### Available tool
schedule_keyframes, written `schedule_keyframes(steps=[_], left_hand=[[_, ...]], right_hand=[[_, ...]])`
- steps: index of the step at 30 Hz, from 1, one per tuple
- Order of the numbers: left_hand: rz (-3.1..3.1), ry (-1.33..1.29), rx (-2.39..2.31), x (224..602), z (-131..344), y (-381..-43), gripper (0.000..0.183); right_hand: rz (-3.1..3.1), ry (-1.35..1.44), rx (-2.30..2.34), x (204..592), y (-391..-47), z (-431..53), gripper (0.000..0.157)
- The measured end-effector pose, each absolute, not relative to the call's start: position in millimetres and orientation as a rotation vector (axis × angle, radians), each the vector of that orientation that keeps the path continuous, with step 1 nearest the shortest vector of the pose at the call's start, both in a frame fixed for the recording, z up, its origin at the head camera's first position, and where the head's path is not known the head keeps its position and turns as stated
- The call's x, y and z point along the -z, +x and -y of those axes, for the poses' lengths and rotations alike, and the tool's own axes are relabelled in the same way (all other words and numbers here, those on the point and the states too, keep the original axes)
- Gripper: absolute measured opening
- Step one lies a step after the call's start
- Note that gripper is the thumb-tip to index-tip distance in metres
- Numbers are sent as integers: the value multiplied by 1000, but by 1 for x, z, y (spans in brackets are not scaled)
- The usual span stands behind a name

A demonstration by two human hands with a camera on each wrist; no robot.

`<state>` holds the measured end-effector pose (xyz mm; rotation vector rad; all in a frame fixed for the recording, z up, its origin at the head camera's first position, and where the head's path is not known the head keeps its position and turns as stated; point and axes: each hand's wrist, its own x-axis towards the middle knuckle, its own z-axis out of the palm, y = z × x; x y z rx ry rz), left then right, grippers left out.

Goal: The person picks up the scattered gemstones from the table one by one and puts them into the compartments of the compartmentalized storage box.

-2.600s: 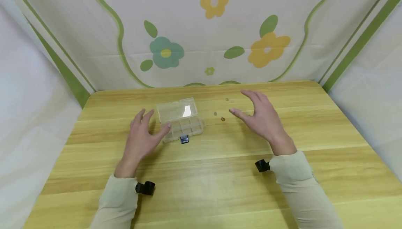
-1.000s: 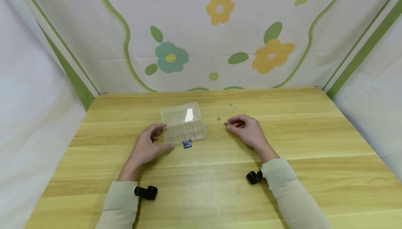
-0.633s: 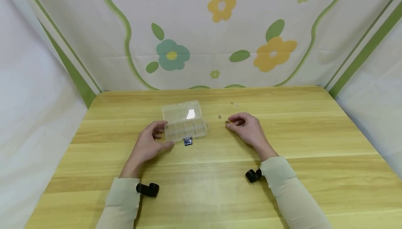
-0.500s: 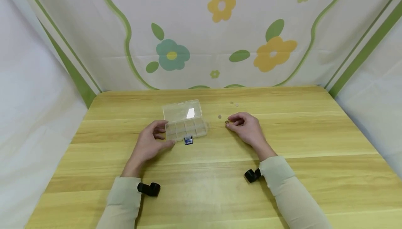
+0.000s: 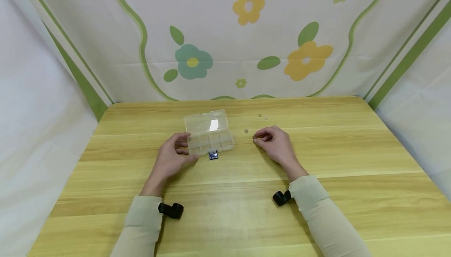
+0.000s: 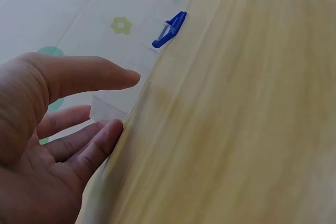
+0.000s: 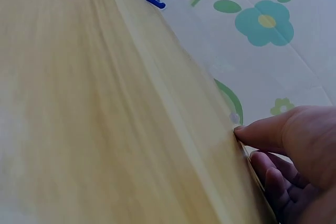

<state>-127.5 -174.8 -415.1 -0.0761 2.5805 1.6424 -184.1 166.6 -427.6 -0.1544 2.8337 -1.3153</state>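
A clear plastic compartment box (image 5: 211, 141) lies on the table with its lid (image 5: 204, 122) raised at the back and a blue latch (image 5: 213, 155) at its front. My left hand (image 5: 170, 157) holds its left end, thumb at the front corner and fingers round the far side. In the left wrist view, the fingertips meet the end of the box (image 6: 107, 109). To the right, my right hand (image 5: 276, 143) pinches a small brown disc (image 5: 254, 137) between thumb and index finger, at the table surface. The right wrist view barely shows this disc.
Several more small things lie near: a grey disc (image 5: 246, 131) between the box and my right hand, and a disc (image 5: 259, 115) beside a paler one (image 5: 266, 118) farther back. A flowered curtain (image 5: 225, 33) rises behind the wooden table (image 5: 225, 210).
My left hand has come down to the box and shifted it slightly right and back. My right hand has lowered and closed its fingertips on the brown disc, which now tilts.
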Motion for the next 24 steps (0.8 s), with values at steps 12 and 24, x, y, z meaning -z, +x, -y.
schedule_keyframes(steps=[12,24], left_hand=[[-2544,-105,-1683,416,168,-131,77],[-2543,-104,-1703,416,166,-132,75]], right_hand=[[-2873,-144,1328,429,-184,-164,15],[-2763,-240,1489,424,-182,-144,15]])
